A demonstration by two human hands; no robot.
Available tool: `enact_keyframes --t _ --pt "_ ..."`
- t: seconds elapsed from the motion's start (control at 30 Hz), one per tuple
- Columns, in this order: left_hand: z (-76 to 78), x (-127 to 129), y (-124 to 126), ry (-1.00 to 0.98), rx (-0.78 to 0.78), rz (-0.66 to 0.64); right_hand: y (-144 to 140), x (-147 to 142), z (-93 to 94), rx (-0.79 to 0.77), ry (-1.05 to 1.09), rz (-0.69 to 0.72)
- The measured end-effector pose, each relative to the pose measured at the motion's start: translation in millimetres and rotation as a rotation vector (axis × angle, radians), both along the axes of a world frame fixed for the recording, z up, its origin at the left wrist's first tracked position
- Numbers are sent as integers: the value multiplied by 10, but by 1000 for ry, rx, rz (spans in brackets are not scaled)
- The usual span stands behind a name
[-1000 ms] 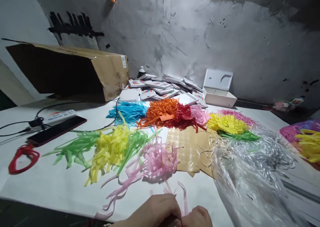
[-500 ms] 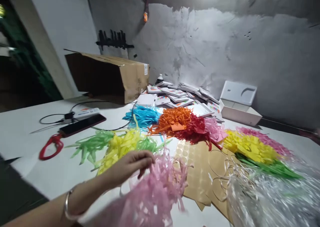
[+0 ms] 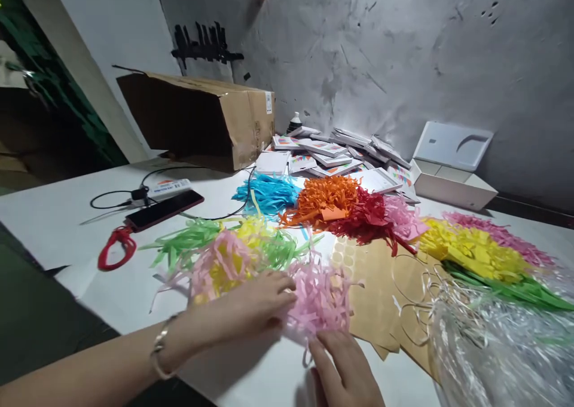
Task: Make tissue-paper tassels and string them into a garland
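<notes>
A tangled bunch of pink paper strips (image 3: 320, 296) lies on the white table in front of me. At its left side is my left hand (image 3: 258, 305), a silver bracelet on the wrist, its fingers bent onto the strips and its fingertips partly hidden. My right hand (image 3: 347, 368) is at the bunch's near edge, fingers stretched and slightly apart; its thumb is hard to see. More pink strips (image 3: 231, 254) are draped over the yellow strips (image 3: 253, 230), left of the bunch. Light green strips (image 3: 192, 239) spread out beside these.
Behind lie blue (image 3: 266, 193), orange (image 3: 327, 198) and red (image 3: 370, 216) strip bundles. Brown sheets (image 3: 372, 293) and crumpled clear plastic (image 3: 497, 353) are on the right. A phone (image 3: 165, 210), a large carton (image 3: 249, 126), flat white boxes (image 3: 329, 149) and an open white box (image 3: 452, 186) surround them.
My right hand has come into view at the lower middle. Pink strips now drape over the yellow ones, and the blurred pink mass near me is gone. The view has tilted down.
</notes>
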State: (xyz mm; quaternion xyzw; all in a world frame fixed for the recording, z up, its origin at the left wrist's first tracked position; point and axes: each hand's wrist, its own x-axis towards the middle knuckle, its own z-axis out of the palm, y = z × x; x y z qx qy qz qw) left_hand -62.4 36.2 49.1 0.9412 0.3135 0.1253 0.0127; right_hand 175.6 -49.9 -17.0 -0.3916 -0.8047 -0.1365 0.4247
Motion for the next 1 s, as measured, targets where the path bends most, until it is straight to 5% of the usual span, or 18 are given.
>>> enact_keyframes --t 0.1,0.2,0.53,0.77,0.9,1.0 --pt "-336 259 -74 -1 78 -78 106 -178 110 55 -48 37" --pt "-432 286 -110 -60 117 -109 130 -254 156 2 -107 25" --pt "-181 269 -478 -147 -14 -224 -216 133 196 -327 -28 -156" --pt "-148 390 -635 -222 -239 -231 -582 230 290 -420 156 -84" --pt "-215 488 -686 -253 -109 -248 -681 260 198 -430 206 -169" --pt "-221 535 -728 -261 -1 -211 -724 367 153 -323 172 -393"
